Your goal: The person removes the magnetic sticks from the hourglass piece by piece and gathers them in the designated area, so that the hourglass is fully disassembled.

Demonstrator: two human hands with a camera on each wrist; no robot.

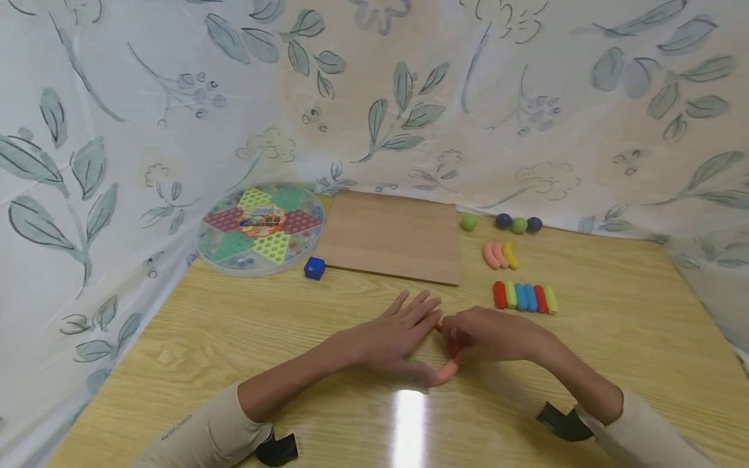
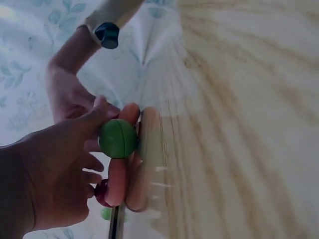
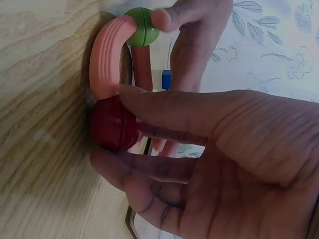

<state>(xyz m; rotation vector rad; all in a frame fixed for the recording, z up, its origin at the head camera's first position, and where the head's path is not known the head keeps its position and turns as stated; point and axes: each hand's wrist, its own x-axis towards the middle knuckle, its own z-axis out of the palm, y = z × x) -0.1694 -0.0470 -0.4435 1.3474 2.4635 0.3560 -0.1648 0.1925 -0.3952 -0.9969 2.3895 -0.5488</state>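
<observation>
My two hands meet at the middle of the wooden table (image 1: 234,338) over a small ring of toy pieces. In the right wrist view a curved pink stick (image 3: 106,55) runs from a green ball (image 3: 142,27) to a dark red ball (image 3: 112,124), and a second reddish stick (image 3: 142,67) lies behind it. My right hand (image 1: 486,335) grips the red ball between thumb and fingers. My left hand (image 1: 398,335) holds the green ball (image 2: 118,138) with its thumb on top, its fingers stretched out behind the pink sticks (image 2: 144,149). The head view shows only a pink curve (image 1: 447,370).
A wooden board (image 1: 392,237) lies behind the hands, with a round checkers box (image 1: 260,227) and a blue cube (image 1: 314,268) to its left. At the right are loose balls (image 1: 517,224), curved sticks (image 1: 499,255) and a row of short coloured sticks (image 1: 525,297). Leaf-print cloth walls the table.
</observation>
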